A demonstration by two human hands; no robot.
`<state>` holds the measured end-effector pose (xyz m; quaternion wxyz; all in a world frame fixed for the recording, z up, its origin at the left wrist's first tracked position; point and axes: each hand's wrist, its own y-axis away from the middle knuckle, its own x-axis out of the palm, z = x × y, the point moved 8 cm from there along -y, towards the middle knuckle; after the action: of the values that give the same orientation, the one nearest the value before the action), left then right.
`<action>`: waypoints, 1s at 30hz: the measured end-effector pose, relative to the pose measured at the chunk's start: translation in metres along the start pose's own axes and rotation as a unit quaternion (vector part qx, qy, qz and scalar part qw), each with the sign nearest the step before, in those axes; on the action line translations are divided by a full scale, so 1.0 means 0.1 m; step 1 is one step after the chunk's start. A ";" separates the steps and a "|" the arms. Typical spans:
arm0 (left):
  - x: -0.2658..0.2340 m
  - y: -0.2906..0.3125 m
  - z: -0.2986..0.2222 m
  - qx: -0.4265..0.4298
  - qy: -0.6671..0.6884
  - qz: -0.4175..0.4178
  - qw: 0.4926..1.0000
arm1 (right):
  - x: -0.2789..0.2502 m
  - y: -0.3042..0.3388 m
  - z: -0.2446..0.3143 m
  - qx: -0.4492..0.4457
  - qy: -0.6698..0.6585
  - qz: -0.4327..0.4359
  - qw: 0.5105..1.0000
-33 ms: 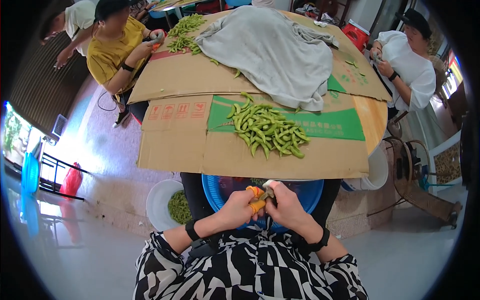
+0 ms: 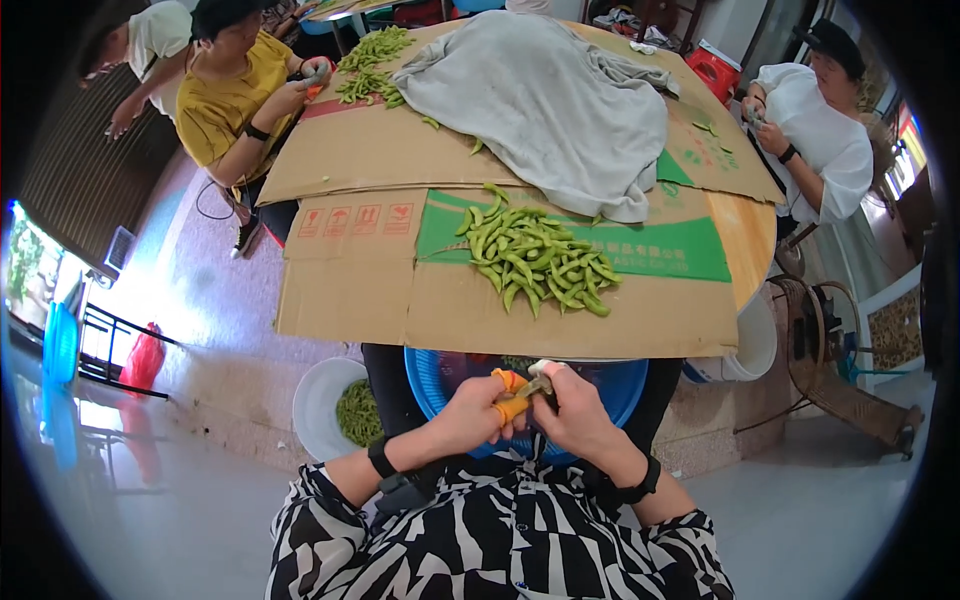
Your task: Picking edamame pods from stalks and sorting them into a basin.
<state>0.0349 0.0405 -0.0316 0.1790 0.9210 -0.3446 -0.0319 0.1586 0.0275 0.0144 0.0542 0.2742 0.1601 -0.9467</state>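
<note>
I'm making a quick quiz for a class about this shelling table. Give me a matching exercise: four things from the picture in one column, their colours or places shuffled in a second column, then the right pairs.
Things:
1. finger guards
2. basin
3. cloth
4. bucket

Colours or places:
A. grey, spread over the far part of the cardboard-covered table
B. white, on the floor to the left, with green beans inside
C. orange, on the left hand
D. blue, under the table's near edge, below both hands

Pairs: 1-C, 2-D, 3-A, 4-B
</note>
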 end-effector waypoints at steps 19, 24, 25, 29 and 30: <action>-0.64 0.64 -0.63 0.205 -0.350 -0.304 0.862 | -0.03 0.02 0.30 -0.041 -0.105 0.021 0.993; -0.24 0.22 -0.79 0.248 -0.297 -0.277 0.879 | -0.15 -0.11 0.45 -0.070 -0.123 -0.043 0.989; -0.22 0.15 -0.73 0.234 -0.274 -0.260 0.896 | -0.18 -0.10 0.40 -0.062 -0.116 -0.067 0.989; -0.14 0.06 -0.69 0.241 -0.315 -0.255 0.882 | -0.27 0.00 0.44 -0.119 -0.050 -0.144 0.981; -0.13 0.05 -0.68 0.240 -0.316 -0.254 0.882 | -0.29 0.02 0.49 -0.148 -0.035 -0.162 0.975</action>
<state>0.0343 0.0663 0.0332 -0.1804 0.9329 -0.1347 -0.2812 0.1584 0.0097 0.0685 -0.0548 0.2003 0.3385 -0.9178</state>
